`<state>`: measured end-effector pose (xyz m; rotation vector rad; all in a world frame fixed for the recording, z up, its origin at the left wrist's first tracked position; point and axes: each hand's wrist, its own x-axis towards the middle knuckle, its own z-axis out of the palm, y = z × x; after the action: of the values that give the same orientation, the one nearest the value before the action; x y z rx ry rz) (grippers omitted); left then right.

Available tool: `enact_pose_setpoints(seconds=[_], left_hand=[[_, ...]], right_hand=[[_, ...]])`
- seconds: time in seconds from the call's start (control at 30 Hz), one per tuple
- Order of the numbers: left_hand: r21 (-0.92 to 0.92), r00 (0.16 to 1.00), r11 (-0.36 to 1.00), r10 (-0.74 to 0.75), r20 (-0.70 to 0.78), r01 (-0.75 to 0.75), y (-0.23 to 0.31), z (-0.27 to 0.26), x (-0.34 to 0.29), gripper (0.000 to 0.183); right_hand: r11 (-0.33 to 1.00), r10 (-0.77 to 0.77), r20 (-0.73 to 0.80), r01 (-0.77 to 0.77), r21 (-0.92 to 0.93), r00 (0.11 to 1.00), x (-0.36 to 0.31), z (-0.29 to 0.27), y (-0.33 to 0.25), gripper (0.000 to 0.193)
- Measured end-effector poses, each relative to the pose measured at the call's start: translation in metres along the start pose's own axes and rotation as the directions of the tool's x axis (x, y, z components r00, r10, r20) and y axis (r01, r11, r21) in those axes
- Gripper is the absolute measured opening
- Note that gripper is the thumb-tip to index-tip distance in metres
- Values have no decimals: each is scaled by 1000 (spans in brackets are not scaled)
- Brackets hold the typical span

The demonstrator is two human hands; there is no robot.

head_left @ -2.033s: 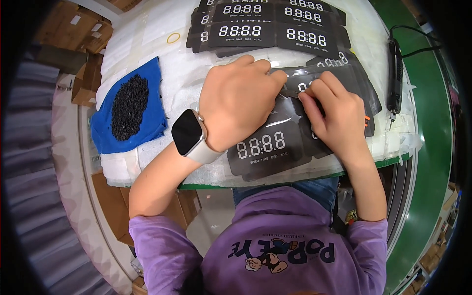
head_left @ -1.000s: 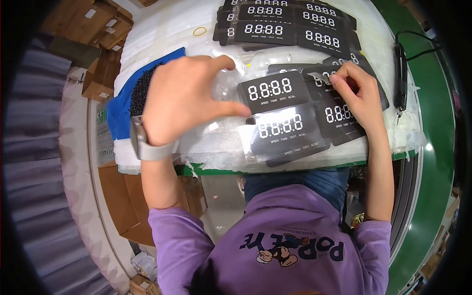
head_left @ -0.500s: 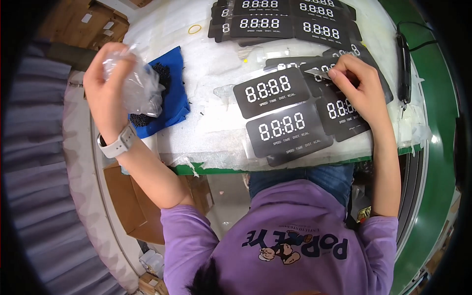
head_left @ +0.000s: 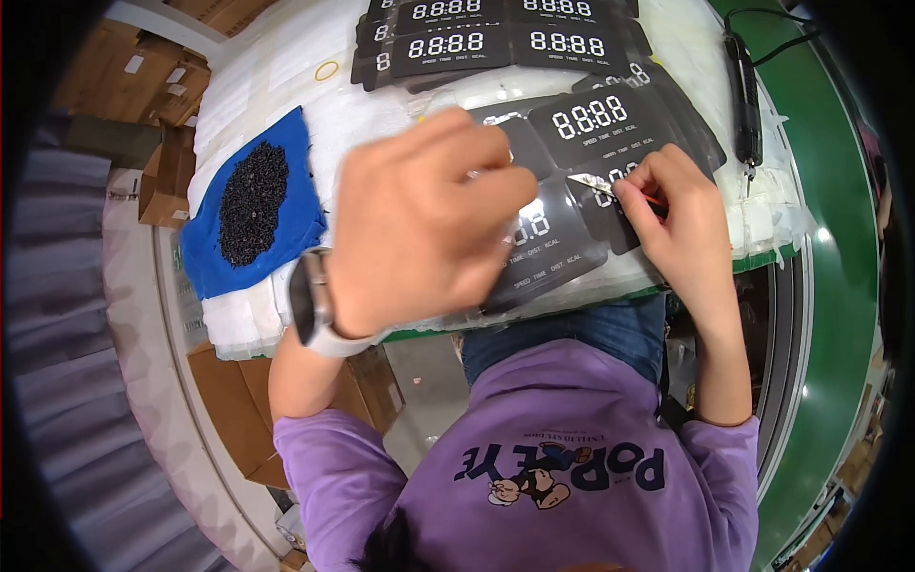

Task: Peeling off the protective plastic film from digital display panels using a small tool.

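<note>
My left hand (head_left: 429,214), with a watch on its wrist, hovers closed in front of the panels, blurred by motion. Its curled fingers hide whatever they may hold. Pinched in my right hand (head_left: 679,200) is a pointed silver tool (head_left: 592,184), with a red part showing by the fingers. Its tip lies over dark display panels (head_left: 593,119) printed with white digits. These sit in overlapping rows at the near right of the table, partly covered by my left hand. A glossy glare shows on one panel next to that hand.
More display panels (head_left: 438,46) lie stacked at the far side. Left on the table, a blue cloth (head_left: 214,272) carries a heap of small black pieces (head_left: 253,205). A yellow rubber band (head_left: 327,71) lies beyond. A black corded tool (head_left: 743,100) rests along the right edge.
My left hand has come right from above the blue cloth to the panels; the crumpled clear plastic it held no longer shows. My right hand has moved slightly nearer, still gripping the pointed tool.
</note>
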<state>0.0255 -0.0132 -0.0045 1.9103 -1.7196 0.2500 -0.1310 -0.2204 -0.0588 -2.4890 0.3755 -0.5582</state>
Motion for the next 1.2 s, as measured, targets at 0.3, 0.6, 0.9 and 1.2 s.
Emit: enact_pose_setpoints(seconds=[0.3,0.6,0.9,1.2], left_hand=[[183,980,978,-133,149,105,16,35,2,18],[147,974,984,-129,187,102,10,39,11,29],[136,975,989,-83,207,55,7,40,12,31],[116,986,993,-51,160,33,6,45,14,27]], right_hand=[[988,-142,19,143,-66,990,1,2,-2,12],[933,-360,-35,359,-34,932,-2,9,9,14],[913,-403,-64,396,-95,913,-7,11,8,18],[902,-419,-103,401,-159,902,-11,14,9,22]])
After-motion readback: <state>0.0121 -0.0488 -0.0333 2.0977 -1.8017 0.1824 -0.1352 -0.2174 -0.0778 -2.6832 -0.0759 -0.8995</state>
